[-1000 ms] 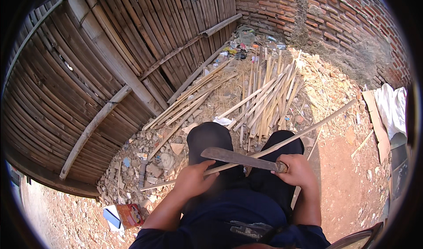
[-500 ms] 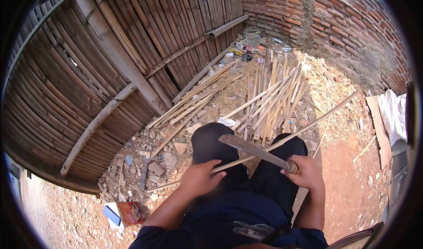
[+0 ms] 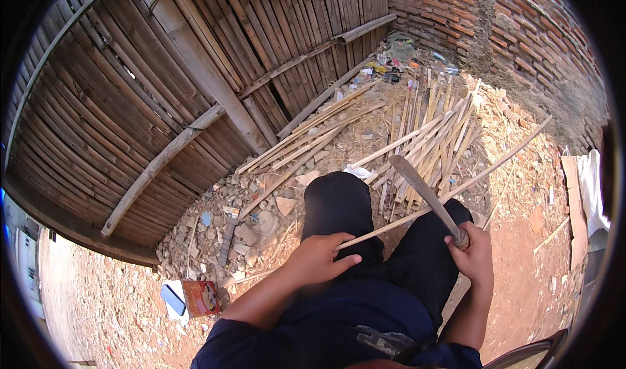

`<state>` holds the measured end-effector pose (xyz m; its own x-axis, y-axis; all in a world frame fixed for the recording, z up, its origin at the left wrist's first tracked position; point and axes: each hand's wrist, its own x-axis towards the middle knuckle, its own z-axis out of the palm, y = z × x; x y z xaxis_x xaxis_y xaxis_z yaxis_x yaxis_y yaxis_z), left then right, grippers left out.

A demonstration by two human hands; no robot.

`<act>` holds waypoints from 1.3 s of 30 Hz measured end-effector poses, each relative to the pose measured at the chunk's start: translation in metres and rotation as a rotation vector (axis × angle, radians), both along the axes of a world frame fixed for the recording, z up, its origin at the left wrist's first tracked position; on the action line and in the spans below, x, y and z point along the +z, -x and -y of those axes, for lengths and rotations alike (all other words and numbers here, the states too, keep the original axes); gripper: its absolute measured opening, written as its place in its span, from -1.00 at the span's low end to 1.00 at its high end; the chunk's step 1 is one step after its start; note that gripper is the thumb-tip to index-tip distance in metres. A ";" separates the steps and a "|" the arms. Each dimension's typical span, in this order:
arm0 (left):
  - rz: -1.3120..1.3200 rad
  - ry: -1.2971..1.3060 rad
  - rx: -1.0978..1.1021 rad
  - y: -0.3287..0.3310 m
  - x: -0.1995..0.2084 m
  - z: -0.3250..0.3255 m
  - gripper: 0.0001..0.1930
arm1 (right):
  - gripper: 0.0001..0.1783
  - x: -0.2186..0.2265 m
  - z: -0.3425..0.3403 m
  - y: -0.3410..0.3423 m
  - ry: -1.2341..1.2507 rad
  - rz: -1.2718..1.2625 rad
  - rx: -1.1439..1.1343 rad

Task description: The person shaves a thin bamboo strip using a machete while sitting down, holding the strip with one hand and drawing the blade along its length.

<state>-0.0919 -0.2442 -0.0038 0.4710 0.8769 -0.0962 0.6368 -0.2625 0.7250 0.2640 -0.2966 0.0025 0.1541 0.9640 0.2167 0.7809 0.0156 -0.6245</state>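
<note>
My left hand is closed around a long, thin bamboo strip, which slants across my thighs from the lower left up to the far right. My right hand grips the handle of a machete. Its broad, worn blade points up and to the left, over the strip near my right knee. Whether the blade touches the strip, I cannot tell. Beyond my knees lies a loose pile of split bamboo strips.
A bamboo slat wall rises on the left, a brick wall at the far right. Rubble covers the ground beside my left leg. A carton with a blue phone-like object sits at lower left. A cardboard piece stands at right.
The machete has swung more upright, its tip now farther up and to the right. Both hands and the strip appear shifted right as the whole view moved.
</note>
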 end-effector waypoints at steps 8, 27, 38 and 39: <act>-0.080 -0.002 -0.077 0.020 0.010 -0.007 -0.33 | -0.75 -0.012 -0.013 -0.013 -0.025 0.093 0.138; -0.087 0.051 -0.071 0.041 0.016 -0.008 -0.35 | -0.77 0.003 -0.015 -0.035 0.054 -0.033 -0.153; -0.074 0.025 -0.043 0.027 0.017 -0.010 -0.38 | -0.71 0.011 -0.020 0.015 0.080 0.162 0.338; -0.080 0.056 -0.037 0.029 0.026 -0.011 -0.39 | -0.71 0.009 -0.021 0.006 0.071 0.139 0.260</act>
<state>-0.1212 -0.2331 0.0225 0.4920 0.8511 -0.1831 0.6836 -0.2475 0.6866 0.2579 -0.2755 0.0113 -0.1262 0.9807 0.1493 0.8343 0.1863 -0.5189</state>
